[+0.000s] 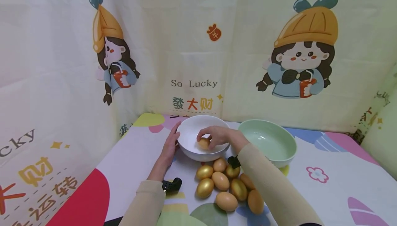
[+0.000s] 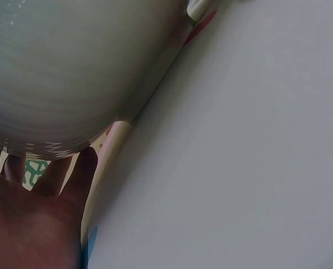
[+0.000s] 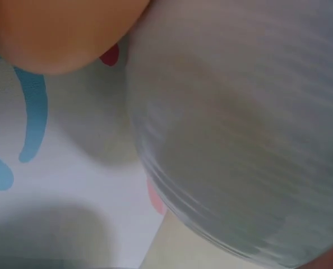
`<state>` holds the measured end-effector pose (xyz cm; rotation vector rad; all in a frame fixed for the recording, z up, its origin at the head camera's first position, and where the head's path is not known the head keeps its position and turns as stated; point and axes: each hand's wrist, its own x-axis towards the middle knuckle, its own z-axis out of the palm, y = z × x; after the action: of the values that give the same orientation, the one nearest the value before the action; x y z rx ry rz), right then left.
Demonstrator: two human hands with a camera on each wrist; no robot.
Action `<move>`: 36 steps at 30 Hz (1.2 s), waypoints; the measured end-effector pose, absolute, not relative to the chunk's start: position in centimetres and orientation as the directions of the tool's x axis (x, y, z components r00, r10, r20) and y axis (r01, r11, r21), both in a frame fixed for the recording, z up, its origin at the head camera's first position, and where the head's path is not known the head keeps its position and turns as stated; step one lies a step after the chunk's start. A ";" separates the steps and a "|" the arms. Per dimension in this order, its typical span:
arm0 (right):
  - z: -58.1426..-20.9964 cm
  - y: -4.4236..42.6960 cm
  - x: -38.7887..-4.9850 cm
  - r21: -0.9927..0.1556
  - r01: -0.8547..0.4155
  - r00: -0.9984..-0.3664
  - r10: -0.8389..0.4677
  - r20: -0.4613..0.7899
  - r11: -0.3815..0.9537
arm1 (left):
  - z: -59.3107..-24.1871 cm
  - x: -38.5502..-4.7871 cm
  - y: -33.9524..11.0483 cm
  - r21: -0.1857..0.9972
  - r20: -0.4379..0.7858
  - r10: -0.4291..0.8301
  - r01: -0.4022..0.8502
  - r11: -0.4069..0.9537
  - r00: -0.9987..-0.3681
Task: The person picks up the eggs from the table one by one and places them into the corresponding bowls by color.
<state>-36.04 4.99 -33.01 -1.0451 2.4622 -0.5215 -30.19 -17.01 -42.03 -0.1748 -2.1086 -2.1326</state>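
Note:
A white bowl (image 1: 187,133) stands near the back of the table in the head view. Inside it, my right hand (image 1: 217,135) pinches a brown egg (image 1: 203,143) between thumb and fingers, low over the bottom. Against the bowl's outer left side rests my left hand (image 1: 170,146), its fingers fairly straight; the left wrist view shows the fingers (image 2: 79,176) touching the bowl wall (image 2: 60,73). The right wrist view has the bowl's outside (image 3: 228,129) and a close brown egg (image 3: 65,33), while the right fingers are mostly hidden behind the bowl.
Several brown eggs (image 1: 226,201) and gold eggs (image 1: 205,188) lie grouped in front of the white bowl, some partly behind the right forearm. A light green bowl (image 1: 286,150) stands to the right. A printed curtain (image 1: 235,64) hangs behind the table.

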 end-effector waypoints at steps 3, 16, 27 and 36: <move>-33.0 5.2 -36.0 -0.496 -0.583 -0.626 -0.745 -0.230 0.644 | -42.1 -30.2 -16.9 0.985 0.173 -0.016 0.173 -0.016 -0.985; -31.9 7.2 -35.9 -0.579 -0.563 -0.632 -0.758 -0.158 0.590 | -42.2 -30.6 -16.4 0.988 0.153 -0.001 0.153 -0.023 -0.988; -29.5 9.3 -34.6 -0.608 -0.623 -0.624 -0.782 0.008 0.491 | -42.1 -30.3 -16.8 0.985 0.170 -0.014 0.170 -0.002 -0.985; -28.6 10.9 -33.4 -0.606 -0.662 -0.595 -0.801 0.068 0.441 | -42.1 -30.4 -17.1 0.988 0.152 -0.008 0.152 -0.020 -0.988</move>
<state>-33.36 10.90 -28.65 -1.2742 2.4638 -0.8812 -30.36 -17.07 -42.14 -0.1561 -2.1167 -2.1610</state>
